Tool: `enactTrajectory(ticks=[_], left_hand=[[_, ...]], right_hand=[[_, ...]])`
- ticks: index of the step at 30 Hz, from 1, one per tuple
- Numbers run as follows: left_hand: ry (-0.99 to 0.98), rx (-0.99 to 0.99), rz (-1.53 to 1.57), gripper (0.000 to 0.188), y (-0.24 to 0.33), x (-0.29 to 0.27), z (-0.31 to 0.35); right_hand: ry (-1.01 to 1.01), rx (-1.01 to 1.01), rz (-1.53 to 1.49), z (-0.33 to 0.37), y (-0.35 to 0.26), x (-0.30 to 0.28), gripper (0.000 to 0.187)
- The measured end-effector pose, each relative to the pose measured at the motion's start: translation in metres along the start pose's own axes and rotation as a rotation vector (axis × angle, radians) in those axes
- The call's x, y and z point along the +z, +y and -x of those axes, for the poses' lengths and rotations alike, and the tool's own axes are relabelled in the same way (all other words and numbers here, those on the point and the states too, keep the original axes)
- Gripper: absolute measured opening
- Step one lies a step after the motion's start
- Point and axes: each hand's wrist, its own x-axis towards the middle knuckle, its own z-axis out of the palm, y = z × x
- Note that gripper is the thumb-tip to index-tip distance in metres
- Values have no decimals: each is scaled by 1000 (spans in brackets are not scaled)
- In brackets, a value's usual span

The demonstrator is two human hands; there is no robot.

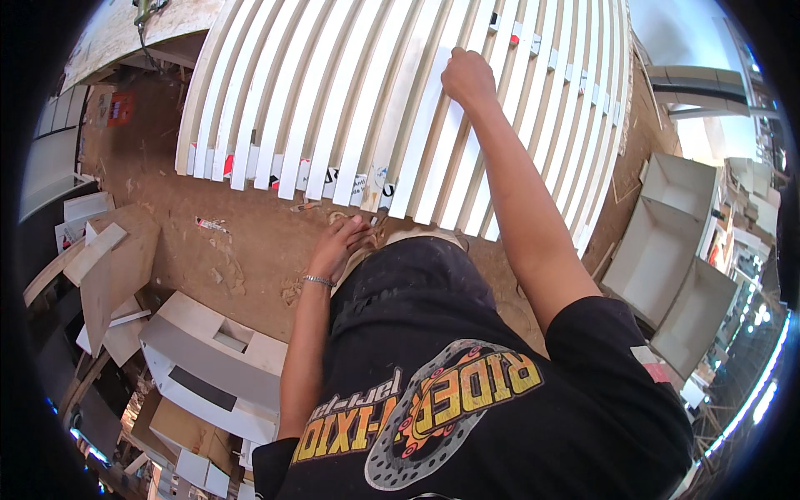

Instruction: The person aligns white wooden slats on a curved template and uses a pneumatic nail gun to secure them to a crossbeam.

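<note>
Long white slats [319,100] lie side by side in front of me, with brown gaps between them. My right hand [468,77] is closed, its fingers curled down against one slat in the middle of the row; whatever it may grip is hidden under the fingers. A wider white strip [427,100] runs just left of that hand. My left hand [337,243] hangs by the near ends of the slats, its fingers loosely bent and apart, with nothing visible in them. Short printed pieces [358,187] show between the near slat ends.
White cabinet boxes [667,225] stand at the right. At the lower left sits a grey and white furniture piece [217,358], with wood board offcuts [125,258] beyond it. Scraps litter the brown floor [183,258]. A worktable [142,33] is at the far left.
</note>
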Motion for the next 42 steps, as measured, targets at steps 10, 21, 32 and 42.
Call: enactTrajectory(ticks=[10,21,32,42], left_hand=[[-216,-53,-47,37,-8,23,-8],[-241,-96,31,30,-24,32,-7],[-309,-85,53,33,-35,42,-19],[-310,-60,63,34,-24,55,-22]], right_hand=[[-68,29,-19,61,-18,2,22],[-58,48,-39,136,-31,17,26],[-64,28,-53,179,-39,26,18],[7,-5,-84,213,-41,38,27]])
